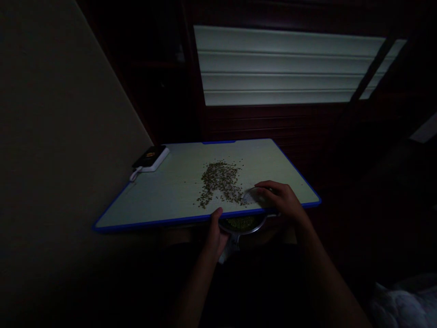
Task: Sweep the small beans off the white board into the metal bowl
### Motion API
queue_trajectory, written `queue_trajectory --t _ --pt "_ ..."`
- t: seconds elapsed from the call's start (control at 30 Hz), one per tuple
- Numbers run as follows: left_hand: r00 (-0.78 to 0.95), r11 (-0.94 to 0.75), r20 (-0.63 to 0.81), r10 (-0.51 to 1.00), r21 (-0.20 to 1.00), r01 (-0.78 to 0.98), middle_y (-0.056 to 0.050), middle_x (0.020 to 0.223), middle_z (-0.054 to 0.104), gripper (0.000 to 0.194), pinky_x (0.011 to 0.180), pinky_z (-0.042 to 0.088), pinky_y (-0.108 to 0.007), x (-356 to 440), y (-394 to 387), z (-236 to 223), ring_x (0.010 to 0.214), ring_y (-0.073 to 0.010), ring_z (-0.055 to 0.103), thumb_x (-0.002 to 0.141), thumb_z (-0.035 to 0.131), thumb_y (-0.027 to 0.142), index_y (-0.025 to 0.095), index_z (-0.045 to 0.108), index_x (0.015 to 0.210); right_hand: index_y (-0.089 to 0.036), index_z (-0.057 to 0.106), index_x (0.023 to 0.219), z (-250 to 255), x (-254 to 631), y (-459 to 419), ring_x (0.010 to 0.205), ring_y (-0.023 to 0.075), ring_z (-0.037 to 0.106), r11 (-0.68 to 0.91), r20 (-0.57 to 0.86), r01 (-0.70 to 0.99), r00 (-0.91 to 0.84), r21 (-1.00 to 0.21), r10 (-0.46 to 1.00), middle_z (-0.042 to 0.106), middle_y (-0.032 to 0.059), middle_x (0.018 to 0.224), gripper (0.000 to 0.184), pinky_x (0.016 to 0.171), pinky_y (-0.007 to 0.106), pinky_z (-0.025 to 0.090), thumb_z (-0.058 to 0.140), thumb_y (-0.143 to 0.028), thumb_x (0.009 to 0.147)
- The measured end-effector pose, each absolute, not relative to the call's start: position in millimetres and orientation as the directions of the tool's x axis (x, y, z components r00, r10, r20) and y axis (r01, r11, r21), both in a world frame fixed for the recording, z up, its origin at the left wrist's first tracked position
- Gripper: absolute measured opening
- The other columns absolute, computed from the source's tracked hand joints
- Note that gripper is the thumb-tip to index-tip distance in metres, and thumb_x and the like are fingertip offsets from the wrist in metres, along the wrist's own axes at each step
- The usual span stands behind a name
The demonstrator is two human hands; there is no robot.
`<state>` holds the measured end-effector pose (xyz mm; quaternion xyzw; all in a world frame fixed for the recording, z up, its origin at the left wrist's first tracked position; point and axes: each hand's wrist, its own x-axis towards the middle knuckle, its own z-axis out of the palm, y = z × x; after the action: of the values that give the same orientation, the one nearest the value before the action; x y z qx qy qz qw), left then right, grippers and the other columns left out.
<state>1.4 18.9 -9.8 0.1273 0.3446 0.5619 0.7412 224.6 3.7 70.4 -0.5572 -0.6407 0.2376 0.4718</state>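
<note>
A spread of small brown-green seeds or beans (221,176) lies loose on the pale, blue-edged tabletop (177,187). My right hand (282,197) is closed over a pale, see-through piece (251,196) at the right side of the seeds; its exact kind is unclear in the dim light. Just below the table's near edge is a metal-rimmed bowl (241,223) with greenish grains in it. My left hand (216,234) grips the bowl's left side, its thumb up against the table edge. The table partly hides the bowl.
A dark-topped white device (150,158), perhaps a power bank, with a short white strap sits at the table's back left corner. A wall (85,136) rises on the left. Behind the table stands dark wooden furniture with white slatted panels (280,68). Patterned fabric (406,305) lies at lower right.
</note>
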Motion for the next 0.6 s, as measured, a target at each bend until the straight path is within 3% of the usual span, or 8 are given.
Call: queue_trajectory --t 0.6 --pt "0.164 0.367 -0.387 0.907 0.539 -0.758 -0.008 0.102 0.083 0.029 0.102 0.058 -0.043 2.0 16.5 -3.0 0.109 -0.0262 0.076 0.096 0.060 0.025 0.017 0.070 0.122 -0.025 0.080 0.105 70.8 224.1 0.6 0.095 0.0219 0.074 0.291 0.360 0.435 0.083 -0.852 0.929 0.082 0.0038 0.102 0.025 0.088 0.035 0.056 0.066 -0.041 0.091"
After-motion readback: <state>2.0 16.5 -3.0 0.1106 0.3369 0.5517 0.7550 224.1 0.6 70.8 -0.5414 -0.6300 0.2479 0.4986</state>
